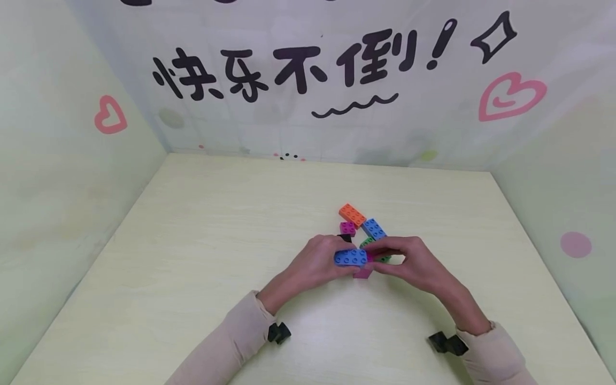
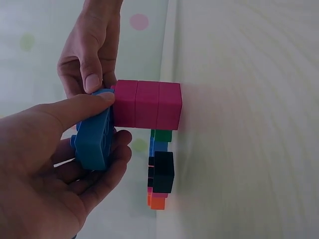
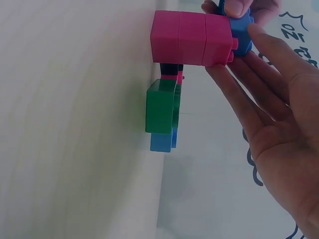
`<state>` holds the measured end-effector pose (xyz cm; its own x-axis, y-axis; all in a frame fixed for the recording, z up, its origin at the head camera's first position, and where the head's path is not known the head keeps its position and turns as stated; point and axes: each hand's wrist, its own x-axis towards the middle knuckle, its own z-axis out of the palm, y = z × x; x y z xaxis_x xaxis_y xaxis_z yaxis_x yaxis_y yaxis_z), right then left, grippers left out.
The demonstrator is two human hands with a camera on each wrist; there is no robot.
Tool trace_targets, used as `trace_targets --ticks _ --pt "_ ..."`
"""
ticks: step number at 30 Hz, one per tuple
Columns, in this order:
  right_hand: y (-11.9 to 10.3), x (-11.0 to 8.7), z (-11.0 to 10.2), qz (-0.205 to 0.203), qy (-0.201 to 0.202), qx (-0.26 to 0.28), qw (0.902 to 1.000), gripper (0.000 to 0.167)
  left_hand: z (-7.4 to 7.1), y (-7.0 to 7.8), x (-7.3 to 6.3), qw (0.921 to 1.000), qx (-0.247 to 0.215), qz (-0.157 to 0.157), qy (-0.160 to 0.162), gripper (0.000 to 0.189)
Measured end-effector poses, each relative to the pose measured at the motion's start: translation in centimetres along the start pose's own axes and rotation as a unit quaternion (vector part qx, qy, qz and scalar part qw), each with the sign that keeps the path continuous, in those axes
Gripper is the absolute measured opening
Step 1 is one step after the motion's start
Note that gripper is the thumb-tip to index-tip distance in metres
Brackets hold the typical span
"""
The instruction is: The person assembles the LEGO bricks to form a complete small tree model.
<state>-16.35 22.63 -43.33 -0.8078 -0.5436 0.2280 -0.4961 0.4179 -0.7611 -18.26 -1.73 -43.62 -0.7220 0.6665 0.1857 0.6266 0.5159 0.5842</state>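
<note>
Pinching a blue brick (image 1: 350, 258) over a magenta stack (image 2: 147, 104), left hand (image 1: 319, 258) and right hand (image 1: 415, 261) face lettering (image 1: 300, 72): "快乐不倒!"

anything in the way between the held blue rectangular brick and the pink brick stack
Nothing visible stands between the held blue rectangular brick and the pink brick stack; the black brick sits lower, beyond it.

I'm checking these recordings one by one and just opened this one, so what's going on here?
A person is handling toy blocks at a table. The left hand pinches a blue block at the top of a stack of three pink blocks. The right hand is there too, its thumb at the blue block. Some pink studs show; whether the blue block is pressed on is unclear. Beyond lie other blocks, including an orange block.
</note>
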Motion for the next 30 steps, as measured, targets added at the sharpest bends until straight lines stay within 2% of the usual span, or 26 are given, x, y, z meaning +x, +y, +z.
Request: trace_targets --ticks 5,10,12,15,17,19,21,25,30 --pt "-0.1 0.2 0.2 0.015 0.005 0.008 0.9999 0.034 0.8 0.0 -0.1 0.9987 -0.01 -0.048 0.018 0.049" --pt "-0.3 0.1 0.1 0.016 0.005 0.006 0.9999 0.034 1.7 -0.2 -0.1 0.9971 -0.033 -0.065 0.025 0.05" --pt "-0.3 0.0 -0.2 0.017 0.017 -0.002 0.9997 0.032 1.7 -0.1 -0.1 0.9962 -0.039 -0.072 0.028 0.05" --pt "-0.3 -0.2 -0.8 0.037 0.059 -0.044 0.9966 0.03 1.5 -0.1 -0.2 0.9955 -0.031 -0.081 0.038 0.051" --pt "0.1 -0.3 -1.0 0.064 0.085 -0.09 0.9902 0.029 1.4 -0.2 -0.2 0.9948 -0.026 -0.087 0.044 0.052" --pt "0.4 -0.3 -1.0 0.096 0.092 -0.131 0.9825 0.028 1.2 -0.4 -0.2 0.994 -0.025 -0.095 0.048 0.053" --pt "0.8 -0.3 -0.8 0.124 0.08 -0.154 0.977 0.028 1.2 -0.6 -0.1 0.9931 -0.029 -0.103 0.047 0.055" --pt "1.3 -0.2 0.0 0.164 0.039 -0.167 0.9716 0.033 1.1 -0.9 -0.1 0.9921 -0.04 -0.113 0.037 0.057" --pt "1.3 0.1 0.7 0.188 0.022 -0.19 0.9634 0.034 1.0 -1.1 0.1 0.9928 -0.042 -0.108 0.029 0.056"
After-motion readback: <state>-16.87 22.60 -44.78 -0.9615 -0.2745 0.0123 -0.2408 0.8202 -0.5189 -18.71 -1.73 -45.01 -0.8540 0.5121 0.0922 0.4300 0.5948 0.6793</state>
